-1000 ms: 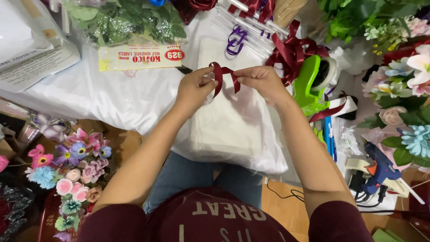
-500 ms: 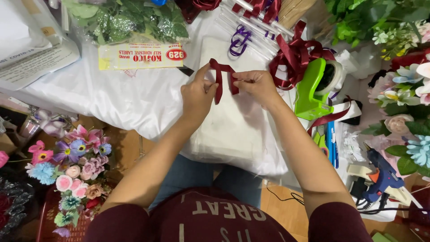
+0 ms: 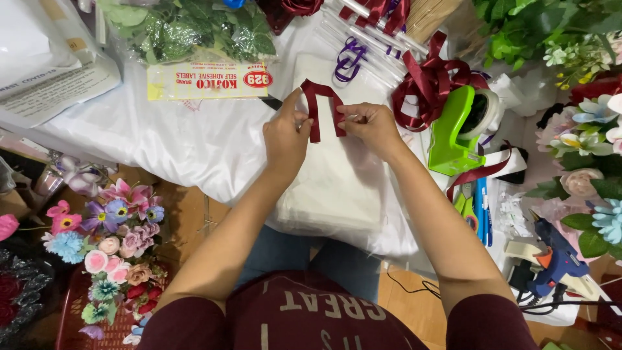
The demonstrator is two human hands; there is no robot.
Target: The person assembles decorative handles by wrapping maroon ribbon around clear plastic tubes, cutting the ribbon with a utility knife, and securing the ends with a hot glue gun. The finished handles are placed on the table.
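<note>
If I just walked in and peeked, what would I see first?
Probably the dark red ribbon bent into a loop, pinched by the left hand and right hand over the white cloth in the middle. Next, the bright green tape dispenser on the right, and the colourful fake flowers at lower left.
</note>
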